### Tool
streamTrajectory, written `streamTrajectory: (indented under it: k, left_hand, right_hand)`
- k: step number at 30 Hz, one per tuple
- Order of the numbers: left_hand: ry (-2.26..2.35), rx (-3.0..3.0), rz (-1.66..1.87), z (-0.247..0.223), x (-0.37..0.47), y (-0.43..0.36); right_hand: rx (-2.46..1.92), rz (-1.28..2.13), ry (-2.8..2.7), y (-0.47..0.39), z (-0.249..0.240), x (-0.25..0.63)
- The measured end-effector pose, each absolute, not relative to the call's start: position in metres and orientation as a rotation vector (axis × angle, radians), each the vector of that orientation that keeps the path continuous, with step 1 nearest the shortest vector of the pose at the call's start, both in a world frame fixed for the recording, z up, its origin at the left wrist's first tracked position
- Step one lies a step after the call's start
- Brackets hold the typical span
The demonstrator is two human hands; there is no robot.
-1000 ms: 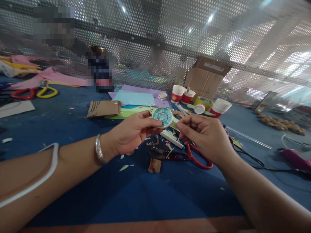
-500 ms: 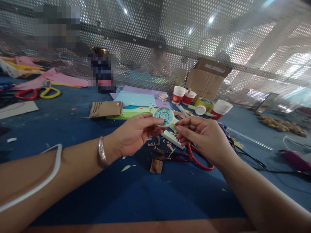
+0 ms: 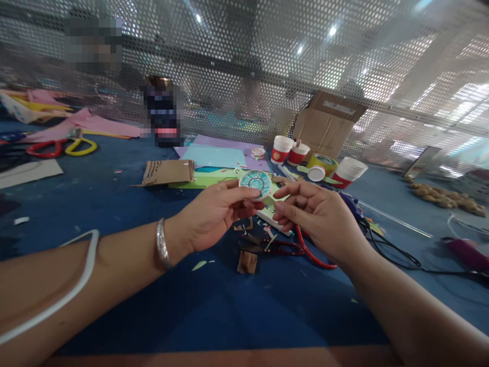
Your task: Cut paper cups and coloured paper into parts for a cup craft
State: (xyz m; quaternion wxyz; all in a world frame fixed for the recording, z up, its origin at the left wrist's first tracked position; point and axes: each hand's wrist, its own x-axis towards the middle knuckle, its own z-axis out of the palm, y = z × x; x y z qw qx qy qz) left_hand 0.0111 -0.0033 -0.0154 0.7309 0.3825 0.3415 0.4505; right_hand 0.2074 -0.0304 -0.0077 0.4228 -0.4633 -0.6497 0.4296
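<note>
- The left hand (image 3: 212, 216) is pinching a round disc (image 3: 255, 184) between thumb and fingers, the thumb pressing on its painted face near the lower edge.
- The disc is showing teal patches, a dark ring and a white rim, and is sitting above the table (image 3: 214, 306), between the two hands.
- The right hand (image 3: 278, 199) is hovering just beside the disc, apart from it, its fingers curling loosely and the thumb and forefinger tips standing slightly apart.
- Below the hands, red-handled scissors (image 3: 321, 263) are lying among paper scraps, with a small brown piece (image 3: 247, 262) resting just beside the blades.
- A white marker (image 3: 272, 220) is lying partly behind the right hand.
- Beyond the left hand, a piece of cardboard (image 3: 168, 172) is lying near green paper (image 3: 206, 179), and light blue paper (image 3: 214, 154) is overlapping purple paper (image 3: 204, 140).
- Red and white paper cups (image 3: 281, 150) are standing near a yellow tape roll (image 3: 327, 162), and a small white lid (image 3: 316, 174) is leaning in front of the roll.
- Behind them, a cardboard box (image 3: 324, 125) is standing against a perforated screen (image 3: 221, 66).
- On the far left, scissors with red and yellow handles (image 3: 81, 147) are resting near pink paper (image 3: 105, 125).
</note>
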Motion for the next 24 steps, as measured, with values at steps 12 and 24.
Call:
streamTrajectory:
  k: [12,24]
  left_hand:
    - [0.853,1.287,1.11,-0.023,0.011,-0.009]
    - [0.918,1.836,1.149,-0.021,0.006,-0.014]
  right_hand:
    - [-1.165,1.116,-1.639,-0.03,-0.009,0.207]
    - [-1.19,1.109,-1.797,-0.03,-0.01,0.207]
